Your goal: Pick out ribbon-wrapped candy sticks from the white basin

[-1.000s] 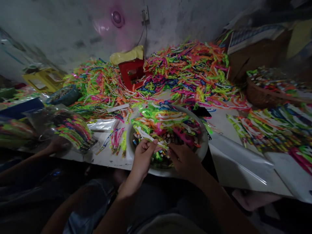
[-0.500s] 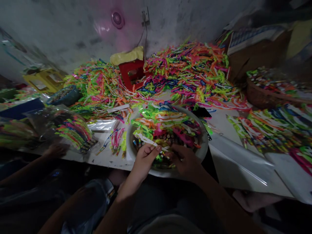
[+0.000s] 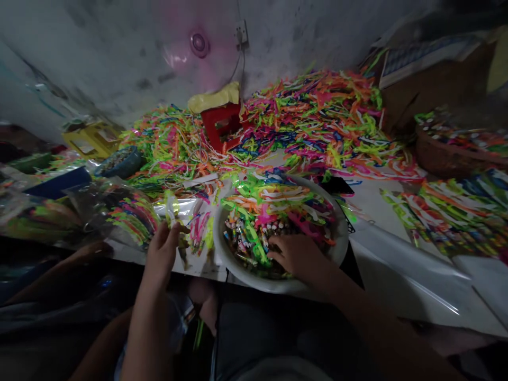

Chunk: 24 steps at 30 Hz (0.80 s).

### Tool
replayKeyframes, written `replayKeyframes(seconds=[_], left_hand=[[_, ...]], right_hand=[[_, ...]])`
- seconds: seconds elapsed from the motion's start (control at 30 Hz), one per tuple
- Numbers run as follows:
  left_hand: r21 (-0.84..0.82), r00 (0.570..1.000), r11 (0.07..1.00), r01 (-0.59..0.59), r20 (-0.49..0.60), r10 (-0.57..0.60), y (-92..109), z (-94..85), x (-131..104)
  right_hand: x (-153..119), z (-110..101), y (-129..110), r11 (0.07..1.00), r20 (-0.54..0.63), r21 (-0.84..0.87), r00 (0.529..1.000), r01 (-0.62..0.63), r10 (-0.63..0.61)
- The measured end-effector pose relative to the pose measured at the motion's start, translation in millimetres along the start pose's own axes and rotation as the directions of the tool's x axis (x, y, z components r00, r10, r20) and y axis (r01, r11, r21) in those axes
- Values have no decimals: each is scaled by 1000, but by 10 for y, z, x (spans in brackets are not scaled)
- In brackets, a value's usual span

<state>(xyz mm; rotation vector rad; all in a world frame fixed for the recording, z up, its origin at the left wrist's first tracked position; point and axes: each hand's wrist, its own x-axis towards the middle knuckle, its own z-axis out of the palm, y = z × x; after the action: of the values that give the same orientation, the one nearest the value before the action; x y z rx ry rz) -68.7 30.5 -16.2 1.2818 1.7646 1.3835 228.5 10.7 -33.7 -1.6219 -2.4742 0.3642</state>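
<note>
My left hand (image 3: pixel 163 246) is closed around a pale white-and-yellow-green plastic strip (image 3: pixel 170 206), which stands up above the fingers. It is just left of a short row of pink and yellow strips (image 3: pixel 198 230) on the table. A large pale basin (image 3: pixel 238 274) holds neon strips (image 3: pixel 273 193) at the back and many short patterned sticks (image 3: pixel 238 233) at the front. Inside it, my right hand (image 3: pixel 299 256) reaches over the sticks, thumb and forefinger apart. Its other fingers are hidden, and no held piece shows.
Big heaps of neon strips (image 3: pixel 317 116) lie against the wall around a red stool (image 3: pixel 220 124). Bagged strips (image 3: pixel 133 219) lie at left, near a co-worker's hand (image 3: pixel 93 251). Plastic sheeting (image 3: pixel 413 259) and rows of strips (image 3: pixel 436 211) are at right.
My hands have parted from above the basin. The left has carried a pale strip left to the row on the table; the right is lower among the sticks. The view has shifted slightly.
</note>
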Motion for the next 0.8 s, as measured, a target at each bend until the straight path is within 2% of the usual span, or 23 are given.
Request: replayKeyframes(seconds=[0.03,0.1,0.13,0.2,0.23,0.27,0.33,0.4,0.43,0.47,0.5,0.63,0.73,0.8], left_hand=[[199,1000,980,-9,-12,12,-113,-65,105],[549,997,834,-58,-14,78,-294,-111,241],[646,991,756,-107,3,137,-344,-88,264],[683,952,673,-283,114,285,-341,42,219],[634,909,659,-405,198,367,-292,140,158],[560,847,639,-527,288,446,-218,254,81],[397,681,555,-731,482,551,-39,498,-84],[273,513,469,-840,679,525,124,719,-213],[241,458,445,-862,748,481,185,807,-254],[229,421,430,-873,798,431,230,878,-279],[236,407,416,-878,826,390,259,929,-291],[311,420,335,-890,845,332,277,970,-276],[296,432,358,-885,810,397,245,866,-271],[282,476,416,-864,726,496,220,753,-292]], right_hand=[[3,4,-22,1000,17,-29,1000,1,-1],[11,-1,-82,998,32,-56,999,-7,8],[18,-9,-113,998,36,-60,999,-14,16],[41,-22,-158,997,42,-65,998,-35,38],[55,-24,-170,996,43,-69,998,-48,51],[70,-21,-176,996,40,-72,997,-60,63],[96,-1,-169,995,33,-75,997,-73,75],[110,31,-150,997,22,-56,998,-49,50],[111,46,-138,999,18,-38,1000,-24,24],[109,60,-127,1000,13,-17,1000,3,-3],[105,72,-116,1000,8,4,1000,27,-27],[78,105,-75,994,-30,90,997,69,-67],[63,133,-29,977,-86,196,994,86,-70],[46,144,6,940,-137,328,989,94,-52]])
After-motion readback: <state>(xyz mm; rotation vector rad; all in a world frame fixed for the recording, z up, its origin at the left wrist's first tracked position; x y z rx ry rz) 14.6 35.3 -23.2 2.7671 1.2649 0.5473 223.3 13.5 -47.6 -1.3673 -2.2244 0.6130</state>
